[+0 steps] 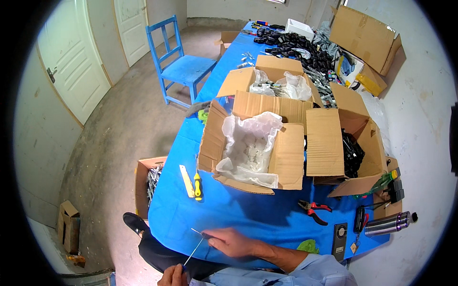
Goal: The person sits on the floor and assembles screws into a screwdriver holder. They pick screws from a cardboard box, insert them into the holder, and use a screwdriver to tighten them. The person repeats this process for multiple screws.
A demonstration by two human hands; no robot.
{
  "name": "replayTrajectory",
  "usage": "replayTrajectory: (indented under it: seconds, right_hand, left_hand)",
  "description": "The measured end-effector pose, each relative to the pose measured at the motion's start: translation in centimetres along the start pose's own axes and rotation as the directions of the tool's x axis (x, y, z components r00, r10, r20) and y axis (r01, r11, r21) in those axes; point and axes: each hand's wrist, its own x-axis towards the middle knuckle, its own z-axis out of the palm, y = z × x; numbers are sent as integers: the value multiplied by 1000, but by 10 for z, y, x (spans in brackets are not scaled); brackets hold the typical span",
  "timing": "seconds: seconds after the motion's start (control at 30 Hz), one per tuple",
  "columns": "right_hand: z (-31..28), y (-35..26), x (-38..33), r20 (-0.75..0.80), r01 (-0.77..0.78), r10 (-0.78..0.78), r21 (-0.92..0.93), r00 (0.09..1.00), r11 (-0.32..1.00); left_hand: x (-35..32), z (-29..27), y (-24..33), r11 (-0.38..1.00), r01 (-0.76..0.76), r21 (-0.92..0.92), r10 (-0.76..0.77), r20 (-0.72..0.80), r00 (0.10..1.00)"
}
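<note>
My left hand (pixel 171 275), at the lower edge, is closed around a screwdriver (pixel 194 250). A bit of its blue handle shows beside the fingers, and its thin shaft slants up to the right. My right hand (pixel 231 242) is over the table's near edge, its fingers pinching a small dark piece (pixel 206 235) with a thin metal end pointing left. The screwdriver's tip meets or nearly meets this piece; contact is too small to tell. Most of the piece is hidden by the fingers.
A yellow-handled screwdriver (pixel 197 186), red-handled pliers (pixel 315 209), a dark phone-like device (pixel 339 240) and a steel bottle (pixel 389 224) lie on the blue-covered table (pixel 176 224). Open cardboard boxes (pixel 291 157) stand ahead. Black parts (pixel 305 50) are heaped beyond; a blue chair (pixel 186 66) stands left.
</note>
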Motion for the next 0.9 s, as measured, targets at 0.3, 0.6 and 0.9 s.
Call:
replayTrajectory:
  seconds: [0.3,0.6,0.9]
  right_hand:
    - [2,5,-1,11,29,-28,-25,1000,999]
    - [5,4,-1,-24,19,-19,-22,1000,1000]
    - [2,5,1,0,29,-29,-24,1000,999]
  left_hand:
    - [18,-17,-12,379,702,-603,-477,523,706]
    - [13,-7,-15,276,664,-695,-485,496,721]
    - [-7,5,-23,636,595,-491,-492,336,803]
